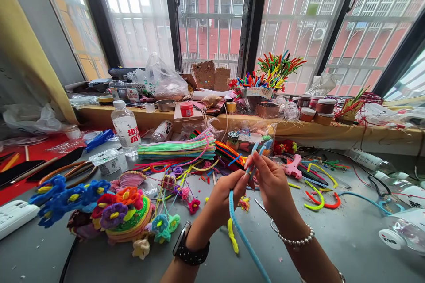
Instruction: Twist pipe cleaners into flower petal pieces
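Note:
A light blue pipe cleaner [244, 236] is pinched between both my hands over the middle of the table. Its upper end is bent into short loops above my fingertips, while the long tail hangs down toward me. My left hand [229, 188], with a watch on its wrist, grips it from the left. From the right, my right hand [270, 181] holds the bent part between thumb and fingers; a beaded bracelet circles that wrist. My fingers hide where the strands cross. Under my hands lie a yellow pipe cleaner piece [233, 236] and scissors [272, 224].
Left of my hands stand colourful pipe cleaner flowers [116, 214]. Behind lies a bundle of pastel pipe cleaners [179, 146] beside a water bottle [125, 128]. A pink glue gun [292, 167] sits to the right, with bottles [403, 230] at the right edge. The sill [93, 115] is crowded.

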### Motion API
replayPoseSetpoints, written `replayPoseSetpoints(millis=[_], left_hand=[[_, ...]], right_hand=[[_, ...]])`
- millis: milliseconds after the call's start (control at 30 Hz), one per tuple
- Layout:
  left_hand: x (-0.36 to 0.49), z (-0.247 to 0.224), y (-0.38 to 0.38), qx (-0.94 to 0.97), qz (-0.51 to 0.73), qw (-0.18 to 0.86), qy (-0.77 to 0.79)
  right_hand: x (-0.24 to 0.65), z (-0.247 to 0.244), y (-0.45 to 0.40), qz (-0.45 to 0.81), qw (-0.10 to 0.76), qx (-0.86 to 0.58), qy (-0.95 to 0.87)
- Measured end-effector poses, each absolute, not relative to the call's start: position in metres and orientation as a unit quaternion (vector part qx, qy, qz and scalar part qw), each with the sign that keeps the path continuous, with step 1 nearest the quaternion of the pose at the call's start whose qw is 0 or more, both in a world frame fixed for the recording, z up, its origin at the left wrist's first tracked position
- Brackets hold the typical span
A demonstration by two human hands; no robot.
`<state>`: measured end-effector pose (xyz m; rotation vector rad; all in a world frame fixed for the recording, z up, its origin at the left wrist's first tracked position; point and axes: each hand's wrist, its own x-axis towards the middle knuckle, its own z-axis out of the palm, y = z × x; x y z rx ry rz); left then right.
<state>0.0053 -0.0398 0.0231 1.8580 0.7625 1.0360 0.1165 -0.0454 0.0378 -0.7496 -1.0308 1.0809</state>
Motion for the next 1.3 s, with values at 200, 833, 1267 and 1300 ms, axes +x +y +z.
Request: replayPoseSetpoints(millis=[200, 833, 1267, 1300], left_hand=[[0.0041, 0.0234, -0.0408, 0.762, 0.426, 0.384, 0.302], [0.0080, 0.0197, -0.0427, 0.770, 0.474, 0.201, 0.377], [0.0083, 0.0176, -0.0430, 0.761, 0.538, 0.139, 0.334], [0.0083, 0.0169, -0.0431, 0.759, 0.546, 0.128, 0.330]], right_hand=[[0.1132, 0.0399, -0.0496, 0.383, 0.700, -0.369, -0.476], [0.1125, 0.0364, -0.0481, 0.398, 0.725, -0.365, -0.427], [0.1153, 0.0367, -0.0483, 0.394, 0.714, -0.363, -0.451], [0.1151, 0.0377, -0.0490, 0.404, 0.714, -0.357, -0.446]])
